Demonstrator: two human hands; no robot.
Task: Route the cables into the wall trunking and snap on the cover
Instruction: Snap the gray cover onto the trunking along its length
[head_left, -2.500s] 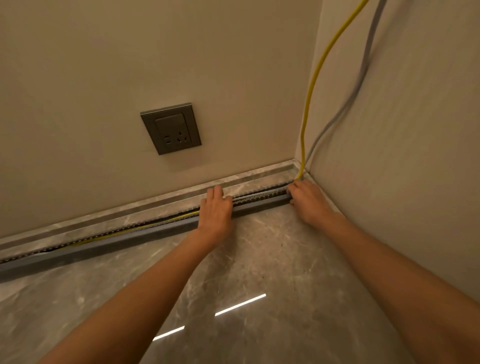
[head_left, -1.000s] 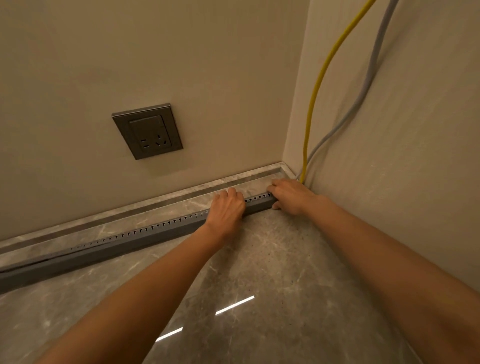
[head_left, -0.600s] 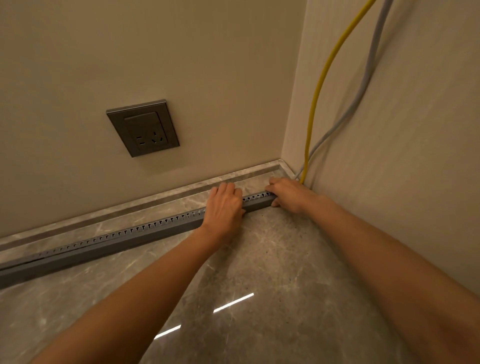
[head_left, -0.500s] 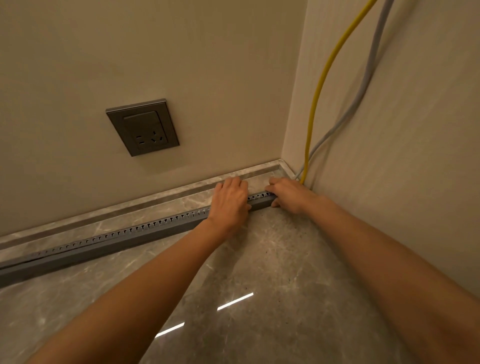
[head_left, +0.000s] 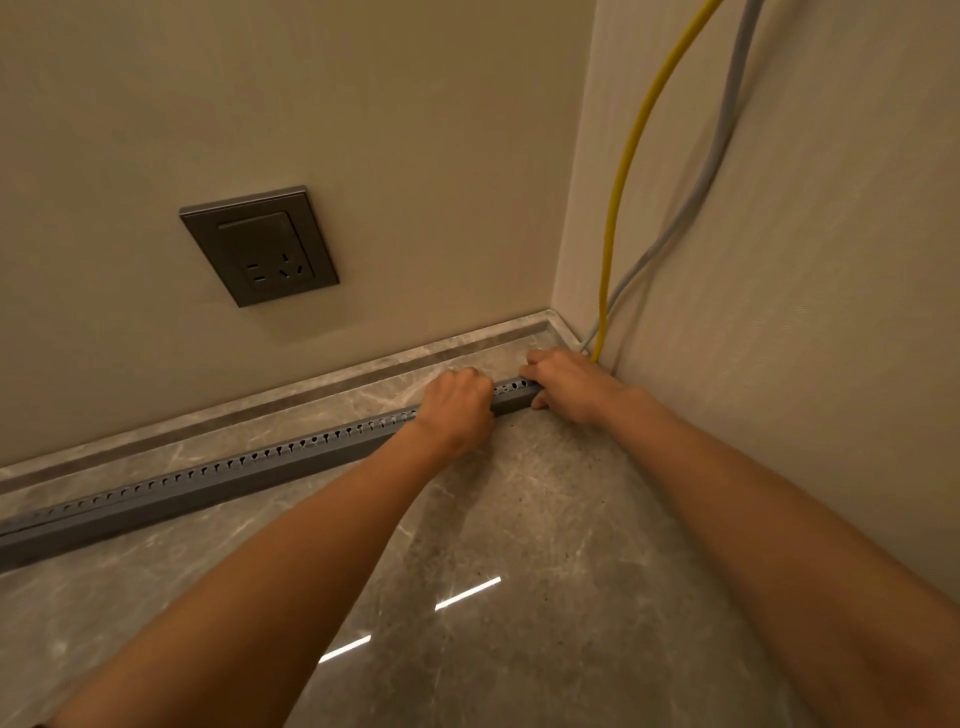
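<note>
A long grey trunking (head_left: 208, 491) with a row of slots along its top lies on the floor against the skirting. My left hand (head_left: 457, 408) curls over it near its right end, fingers closed on it. At the very end by the corner, my right hand (head_left: 566, 382) grips the trunking too. A yellow cable (head_left: 626, 171) and a grey cable (head_left: 696, 192) come down the right wall and vanish behind my right hand. No cable shows along the trunking.
A grey wall socket (head_left: 260, 244) sits on the back wall above the trunking. A marble skirting (head_left: 311, 387) runs along the wall base. The polished marble floor (head_left: 519, 545) reflects ceiling lights. The right wall stands close to my right arm.
The yellow cable seen along the open channel 2.5 s ago is now hidden. My left hand has slid right toward my right hand and its fingers have curled.
</note>
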